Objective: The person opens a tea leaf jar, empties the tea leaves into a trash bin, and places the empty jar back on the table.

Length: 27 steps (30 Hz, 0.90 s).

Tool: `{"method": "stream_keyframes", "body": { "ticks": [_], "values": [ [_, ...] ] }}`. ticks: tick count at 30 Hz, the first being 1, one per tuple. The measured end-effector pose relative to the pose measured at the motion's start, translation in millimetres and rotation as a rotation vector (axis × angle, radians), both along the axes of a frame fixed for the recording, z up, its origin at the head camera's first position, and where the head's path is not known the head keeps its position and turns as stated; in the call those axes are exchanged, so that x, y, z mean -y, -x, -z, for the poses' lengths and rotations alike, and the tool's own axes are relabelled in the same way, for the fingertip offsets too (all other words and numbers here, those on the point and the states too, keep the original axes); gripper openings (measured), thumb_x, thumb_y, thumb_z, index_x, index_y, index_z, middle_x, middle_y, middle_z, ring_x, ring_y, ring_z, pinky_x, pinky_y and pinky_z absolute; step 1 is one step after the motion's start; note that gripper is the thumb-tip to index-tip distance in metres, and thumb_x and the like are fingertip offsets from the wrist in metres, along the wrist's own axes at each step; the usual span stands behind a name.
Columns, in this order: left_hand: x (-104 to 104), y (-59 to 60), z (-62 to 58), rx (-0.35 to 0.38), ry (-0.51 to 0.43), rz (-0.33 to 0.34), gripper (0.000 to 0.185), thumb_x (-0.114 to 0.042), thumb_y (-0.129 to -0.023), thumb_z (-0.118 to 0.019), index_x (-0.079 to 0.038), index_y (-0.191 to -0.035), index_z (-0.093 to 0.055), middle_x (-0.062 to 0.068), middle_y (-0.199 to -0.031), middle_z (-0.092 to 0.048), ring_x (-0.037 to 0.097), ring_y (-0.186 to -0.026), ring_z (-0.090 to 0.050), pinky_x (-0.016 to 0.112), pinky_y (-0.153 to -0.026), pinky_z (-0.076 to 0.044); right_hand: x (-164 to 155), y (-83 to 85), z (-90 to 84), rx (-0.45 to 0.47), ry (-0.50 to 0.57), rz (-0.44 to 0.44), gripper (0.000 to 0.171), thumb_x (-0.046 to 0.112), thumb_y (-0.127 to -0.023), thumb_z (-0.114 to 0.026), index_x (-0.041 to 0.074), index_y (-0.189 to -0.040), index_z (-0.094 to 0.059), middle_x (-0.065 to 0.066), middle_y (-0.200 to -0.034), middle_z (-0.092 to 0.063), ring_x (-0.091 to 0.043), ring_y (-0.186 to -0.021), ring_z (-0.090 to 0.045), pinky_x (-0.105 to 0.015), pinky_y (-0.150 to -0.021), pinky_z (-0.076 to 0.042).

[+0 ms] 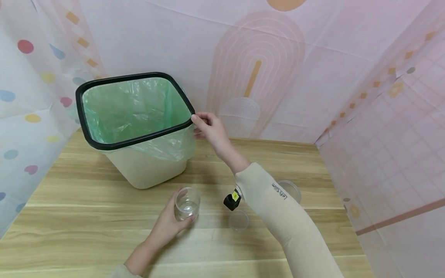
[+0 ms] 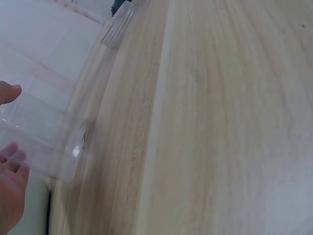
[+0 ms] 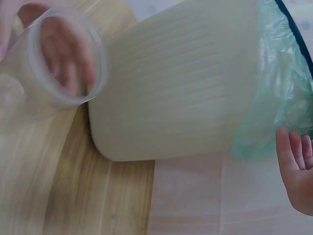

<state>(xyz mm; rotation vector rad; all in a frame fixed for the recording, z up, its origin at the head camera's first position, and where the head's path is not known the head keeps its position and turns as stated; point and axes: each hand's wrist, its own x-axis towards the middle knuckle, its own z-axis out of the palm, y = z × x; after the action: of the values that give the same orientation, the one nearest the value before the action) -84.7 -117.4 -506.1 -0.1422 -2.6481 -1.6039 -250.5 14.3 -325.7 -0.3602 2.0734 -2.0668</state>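
Observation:
My left hand (image 1: 168, 224) grips a clear jar (image 1: 188, 199) from its left side, thumb at the front. Its mouth faces up, low over the wooden table. In the left wrist view the clear jar (image 2: 44, 139) has fingers around it, its base close to the wood. Further back stands a cream trash bin (image 1: 142, 170) with a green bag (image 1: 139, 104) and a black rim (image 1: 153, 137). At the rim's right corner my right hand (image 1: 215, 133) pinches the edge, thumb on top and fingers outside. The right wrist view shows the right hand (image 3: 299, 178) beside the green bag.
A clear round disc (image 1: 238, 220) lies on the wooden table (image 1: 208, 251) right of the jar. Behind the right sleeve (image 1: 278, 208) sits a clear round container (image 1: 293, 190), partly hidden. Patterned cloth walls (image 1: 313, 77) close off the back and sides.

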Motion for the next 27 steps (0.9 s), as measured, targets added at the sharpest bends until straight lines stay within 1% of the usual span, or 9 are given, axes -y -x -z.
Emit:
{"method": "stream_keyframes", "body": {
  "ticks": [3, 6, 10, 13, 15, 18, 20, 24, 27],
  "values": [
    [0, -0.4, 0.7, 0.004, -0.003, -0.003, 0.099, -0.013, -0.071, -0.08, 0.002, -0.146, -0.017, 0.019, -0.145, -0.035, 0.043, -0.126, -0.037, 0.06, -0.103, -0.028, -4, -4.2, 7.4, -0.119, -0.111, 0.006, 0.036, 0.023, -0.095, -0.055, -0.003, -0.12, -0.056, -0.011, -0.101, -0.06, -0.023, -0.087, -0.06, -0.029, -0.079, -0.054],
    [0, -0.8, 0.6, 0.018, -0.012, -0.008, 0.104, -0.016, -0.071, -0.08, 0.003, -0.147, -0.011, 0.023, -0.148, -0.026, 0.045, -0.129, -0.032, 0.061, -0.104, -0.025, -10, -10.0, 15.3, -0.215, -0.271, -0.009, 0.039, 0.03, -0.095, -0.054, 0.004, -0.124, -0.057, -0.011, -0.117, -0.061, -0.021, -0.103, -0.059, -0.027, -0.086, -0.05],
    [2, -0.8, 0.0, 0.034, -0.034, -0.009, 0.112, -0.019, -0.07, -0.081, 0.004, -0.147, -0.003, 0.024, -0.15, -0.017, 0.044, -0.134, -0.023, 0.06, -0.107, -0.019, -17, -18.4, 28.6, -0.28, -0.457, -0.068, 0.046, 0.039, -0.095, -0.05, 0.014, -0.134, -0.052, -0.003, -0.135, -0.051, -0.013, -0.124, -0.046, -0.029, -0.101, -0.039],
    [4, -2.5, 0.1, 0.056, -0.039, 0.003, 0.118, -0.023, -0.069, -0.082, 0.0, -0.148, 0.002, 0.023, -0.152, -0.011, 0.043, -0.137, -0.014, 0.063, -0.107, -0.015, -20, -24.6, 37.4, -0.324, -0.521, -0.098, 0.049, 0.039, -0.096, -0.048, 0.015, -0.138, -0.047, -0.001, -0.142, -0.045, -0.012, -0.132, -0.036, -0.029, -0.108, -0.03],
    [7, -5.4, 0.4, 0.075, -0.027, 0.017, 0.121, -0.026, -0.068, -0.083, -0.004, -0.149, 0.005, 0.022, -0.153, -0.006, 0.044, -0.137, -0.009, 0.065, -0.105, -0.013, -21, -29.0, 41.9, -0.372, -0.544, -0.109, 0.049, 0.036, -0.096, -0.049, 0.013, -0.139, -0.045, -0.003, -0.143, -0.043, -0.016, -0.133, -0.035, -0.029, -0.11, -0.027],
    [12, -11.9, 1.1, 0.099, 0.015, 0.042, 0.124, -0.031, -0.068, -0.083, -0.011, -0.149, 0.01, 0.02, -0.154, 0.0, 0.044, -0.138, -0.004, 0.066, -0.105, -0.012, -24, -35.6, 49.0, -0.437, -0.573, -0.13, 0.049, 0.03, -0.096, -0.05, 0.008, -0.139, -0.043, -0.007, -0.145, -0.04, -0.021, -0.135, -0.032, -0.033, -0.112, -0.024],
    [15, -17.7, 0.6, 0.11, 0.053, 0.055, 0.124, -0.034, -0.068, -0.082, -0.013, -0.149, 0.01, 0.021, -0.154, 0.002, 0.045, -0.138, -0.003, 0.065, -0.105, -0.012, -26, -40.7, 53.3, -0.47, -0.607, -0.142, 0.051, 0.03, -0.095, -0.051, 0.008, -0.14, -0.042, -0.008, -0.146, -0.037, -0.022, -0.137, -0.029, -0.037, -0.113, -0.021],
    [21, -31.3, -3.4, 0.112, 0.136, 0.079, 0.121, -0.04, -0.07, -0.079, -0.005, -0.149, 0.005, 0.025, -0.153, 0.001, 0.047, -0.137, -0.006, 0.064, -0.105, -0.014, -32, -52.0, 61.2, -0.509, -0.661, -0.139, 0.054, 0.032, -0.095, -0.052, 0.009, -0.142, -0.039, -0.007, -0.148, -0.034, -0.023, -0.138, -0.024, -0.039, -0.115, -0.016],
    [22, -41.5, -7.6, 0.086, 0.195, 0.086, 0.117, -0.044, -0.072, -0.077, 0.003, -0.147, -0.001, 0.026, -0.152, -0.002, 0.048, -0.136, -0.009, 0.065, -0.104, -0.017, -39, -60.1, 67.9, -0.531, -0.675, -0.107, 0.057, 0.034, -0.094, -0.052, 0.006, -0.142, -0.037, -0.008, -0.148, -0.034, -0.024, -0.138, -0.025, -0.039, -0.114, -0.016]
  ]
}}
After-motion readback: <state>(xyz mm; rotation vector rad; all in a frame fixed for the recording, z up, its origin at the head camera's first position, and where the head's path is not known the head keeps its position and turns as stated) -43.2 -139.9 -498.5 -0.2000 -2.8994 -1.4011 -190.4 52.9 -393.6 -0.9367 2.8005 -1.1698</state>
